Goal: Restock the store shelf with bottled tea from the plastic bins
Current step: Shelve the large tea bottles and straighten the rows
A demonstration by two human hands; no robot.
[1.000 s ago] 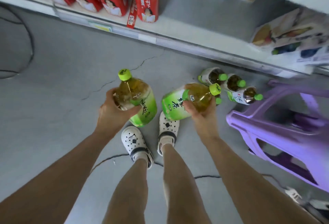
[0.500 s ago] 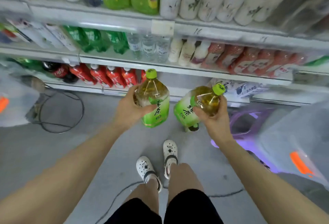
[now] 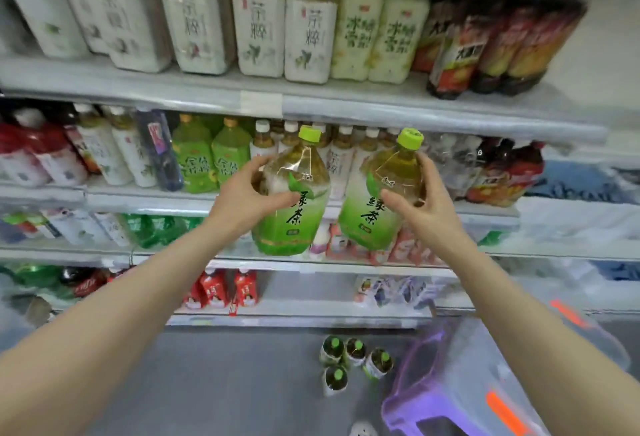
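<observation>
In front of the shelf (image 3: 346,108), the left hand (image 3: 242,198) gripped one green tea bottle (image 3: 294,203) and the right hand (image 3: 420,207) another (image 3: 375,200), both raised, neither shelved. Four small bottles (image 3: 355,361) waited on the floor beside a clear bin (image 3: 485,359), so restocking looked unfinished.

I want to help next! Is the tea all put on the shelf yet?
Not yet. Green tea bottles already stand on the middle shelf. The left hand and right hand each hold a big green tea bottle up before the shelves, not placed. Four small bottles wait on the floor.
</observation>
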